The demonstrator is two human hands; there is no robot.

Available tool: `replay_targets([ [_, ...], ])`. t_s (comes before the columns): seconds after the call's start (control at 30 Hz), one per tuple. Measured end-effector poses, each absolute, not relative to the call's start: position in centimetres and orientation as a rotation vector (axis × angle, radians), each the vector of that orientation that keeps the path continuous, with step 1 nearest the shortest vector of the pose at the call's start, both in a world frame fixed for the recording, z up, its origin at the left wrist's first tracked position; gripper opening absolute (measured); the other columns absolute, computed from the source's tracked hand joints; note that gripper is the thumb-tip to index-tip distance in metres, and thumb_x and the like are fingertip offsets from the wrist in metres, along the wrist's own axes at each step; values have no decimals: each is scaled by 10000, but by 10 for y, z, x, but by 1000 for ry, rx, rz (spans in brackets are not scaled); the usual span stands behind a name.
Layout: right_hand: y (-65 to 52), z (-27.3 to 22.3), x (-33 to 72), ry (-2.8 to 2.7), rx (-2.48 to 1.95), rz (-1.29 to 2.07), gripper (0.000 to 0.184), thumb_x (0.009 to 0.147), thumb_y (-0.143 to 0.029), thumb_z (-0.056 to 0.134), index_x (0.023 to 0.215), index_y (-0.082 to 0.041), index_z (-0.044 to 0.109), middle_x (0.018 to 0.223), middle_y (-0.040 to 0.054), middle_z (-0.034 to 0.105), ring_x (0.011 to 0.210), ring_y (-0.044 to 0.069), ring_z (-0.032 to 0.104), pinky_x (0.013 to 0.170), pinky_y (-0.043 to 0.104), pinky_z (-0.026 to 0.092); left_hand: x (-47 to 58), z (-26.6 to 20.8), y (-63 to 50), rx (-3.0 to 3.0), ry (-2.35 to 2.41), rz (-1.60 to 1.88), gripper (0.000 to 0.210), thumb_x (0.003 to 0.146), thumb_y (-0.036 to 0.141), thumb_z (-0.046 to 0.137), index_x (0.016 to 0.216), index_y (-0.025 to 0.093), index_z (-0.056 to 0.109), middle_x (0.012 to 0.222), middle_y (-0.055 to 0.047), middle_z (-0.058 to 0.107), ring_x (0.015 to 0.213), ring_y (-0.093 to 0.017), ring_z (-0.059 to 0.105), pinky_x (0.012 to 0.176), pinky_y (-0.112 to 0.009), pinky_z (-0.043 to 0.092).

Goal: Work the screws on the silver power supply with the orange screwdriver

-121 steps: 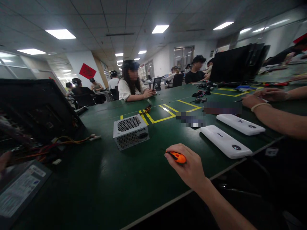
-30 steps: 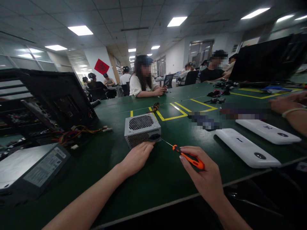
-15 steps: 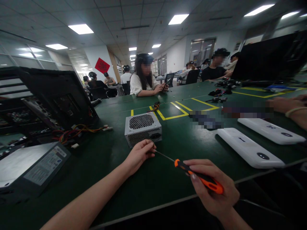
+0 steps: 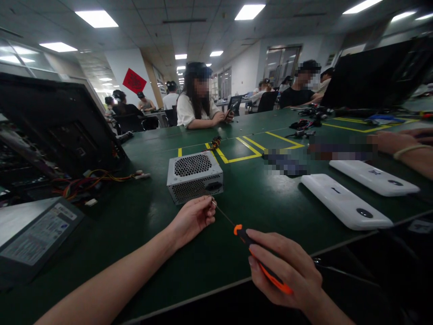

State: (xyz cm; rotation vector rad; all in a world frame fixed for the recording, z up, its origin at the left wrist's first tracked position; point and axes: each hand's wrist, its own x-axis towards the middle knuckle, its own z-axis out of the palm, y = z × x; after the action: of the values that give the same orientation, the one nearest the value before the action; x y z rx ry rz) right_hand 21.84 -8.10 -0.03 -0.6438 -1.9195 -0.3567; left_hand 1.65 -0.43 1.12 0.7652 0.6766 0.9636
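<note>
My right hand [image 4: 287, 266] is closed around the orange and black handle of a screwdriver [image 4: 245, 234]. Its thin shaft slants up and left to the fingertips of my left hand [image 4: 196, 216]. Those fingers are pinched together at the tip; whatever small thing may be between them is too small to make out. Just beyond my left hand a silver computer power supply [image 4: 196, 192] rests on the green table [image 4: 162, 253], its perforated grille facing up and its socket side towards me.
At left lie another power supply [image 4: 43, 234] with a label, an open black computer case [image 4: 67, 131] and coloured cables [image 4: 98, 180]. Two white devices [image 4: 348, 203] lie at right, near another person's hand [image 4: 389, 143]. A person [image 4: 198, 99] sits across the table with a phone.
My right hand and the screwdriver have shifted left and slightly down, with the handle turned more steeply. My left hand keeps its pinch at the tip. The whole view has shifted a little.
</note>
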Motion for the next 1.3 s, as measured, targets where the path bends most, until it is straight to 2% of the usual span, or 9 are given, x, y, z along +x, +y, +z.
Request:
replay_targets([
  [0.27,-81,-3,219,-1933,-654,-388,345,683,-102,598,1000,-223,535,948,59,675,754,156,656,620,264,566,17,12,-6,746,681,958,118,775,211,600,776,94,585,729,-8,520,572,-32,446,536,-168,383],
  [0.47,-75,1,216,-2038,-579,-394,273,681,-80,581,936,-174,560,953,108,642,783,156,626,657,275,545,18,11,-4,689,716,981,125,784,193,585,734,79,569,680,-5,514,539,-30,447,510,-159,400],
  [0.67,-72,1,208,-2100,-636,-327,192,755,-79,520,917,-144,600,948,112,611,792,159,595,671,289,526,19,10,1,629,772,1033,97,798,144,551,721,85,541,648,-9,516,512,-30,453,469,-137,396],
  [0.83,-77,1,201,-2156,-702,-309,201,809,-87,457,922,-145,614,991,123,603,829,165,597,701,286,529,19,9,3,616,792,1085,87,812,103,510,726,99,521,625,3,502,487,-28,451,457,-133,395],
  [1.0,-79,-5,198,-2187,-763,-294,235,813,-65,433,968,-122,599,1098,157,560,965,196,574,789,307,522,21,10,3,639,800,1073,72,825,108,493,770,95,538,648,-2,509,498,-26,460,468,-131,403],
  [1.3,-74,-8,205,-2099,-894,-226,236,830,-67,431,1014,-142,559,1133,147,520,1019,197,549,811,317,512,23,13,2,772,821,1003,177,832,80,456,969,87,568,859,-61,580,586,-44,528,528,-151,446],
])
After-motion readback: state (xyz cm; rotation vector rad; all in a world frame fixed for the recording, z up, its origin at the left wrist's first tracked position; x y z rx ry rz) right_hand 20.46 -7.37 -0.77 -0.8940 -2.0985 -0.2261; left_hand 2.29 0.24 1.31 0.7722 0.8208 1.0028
